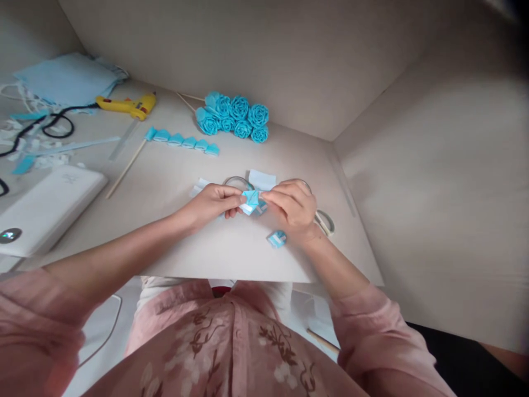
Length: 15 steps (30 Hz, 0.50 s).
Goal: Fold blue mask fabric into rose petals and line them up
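Note:
Between my hands, over the middle of the table, is a small folded piece of blue fabric (250, 199) with a white underside. My left hand (219, 199) pinches its left side between thumb and fingers. At its right edge the fingertips of my right hand (291, 201) are closed, and they seem to grip the same piece. A second small blue-and-white folded piece (277, 239) lies on the table below my right hand. Pale fabric squares (262, 180) lie behind the hands. Scissors are partly hidden, one handle (326, 222) showing beside my right wrist.
Several blue fabric roses (239, 116) lie at the back. Left of them is a row of folded blue petals (182, 139) by a wooden stick (126, 168). A yellow glue gun (130, 105), a stack of blue sheets (68, 77) and a white power bank (53, 204) occupy the left.

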Each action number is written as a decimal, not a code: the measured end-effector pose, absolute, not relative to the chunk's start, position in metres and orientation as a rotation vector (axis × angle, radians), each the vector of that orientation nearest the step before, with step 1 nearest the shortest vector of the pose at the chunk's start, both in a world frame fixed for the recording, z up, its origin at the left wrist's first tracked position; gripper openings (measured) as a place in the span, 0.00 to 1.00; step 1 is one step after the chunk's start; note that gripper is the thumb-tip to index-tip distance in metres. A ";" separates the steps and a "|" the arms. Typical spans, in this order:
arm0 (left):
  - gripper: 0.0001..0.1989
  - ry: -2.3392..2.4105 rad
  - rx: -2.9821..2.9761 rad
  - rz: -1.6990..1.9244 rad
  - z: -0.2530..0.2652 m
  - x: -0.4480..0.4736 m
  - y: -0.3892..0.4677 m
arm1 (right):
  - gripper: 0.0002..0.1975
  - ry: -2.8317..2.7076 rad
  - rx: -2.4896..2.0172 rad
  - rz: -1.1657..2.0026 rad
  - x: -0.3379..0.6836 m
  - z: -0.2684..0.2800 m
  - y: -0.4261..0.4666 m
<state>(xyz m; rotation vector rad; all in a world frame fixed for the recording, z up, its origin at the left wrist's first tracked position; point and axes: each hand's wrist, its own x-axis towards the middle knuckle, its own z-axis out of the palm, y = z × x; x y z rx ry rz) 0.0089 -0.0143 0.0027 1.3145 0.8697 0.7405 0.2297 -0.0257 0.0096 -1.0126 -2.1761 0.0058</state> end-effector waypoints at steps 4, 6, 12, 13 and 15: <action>0.15 0.868 1.270 0.754 0.005 0.009 -0.015 | 0.10 -2.235 -0.945 -0.024 0.229 -0.002 -0.018; 0.14 0.870 1.247 0.753 0.004 0.009 -0.014 | 0.11 -2.231 -0.951 -0.084 0.231 -0.007 -0.018; 0.13 0.867 1.250 0.724 0.000 0.008 -0.012 | 0.11 -2.240 -0.931 -0.165 0.236 -0.013 -0.023; 0.13 0.864 1.256 0.720 -0.001 0.008 -0.012 | 0.10 -2.235 -0.904 -0.183 0.235 -0.012 -0.023; 0.13 0.854 1.262 0.713 -0.002 0.008 -0.011 | 0.10 -2.221 -0.829 -0.262 0.234 -0.011 -0.023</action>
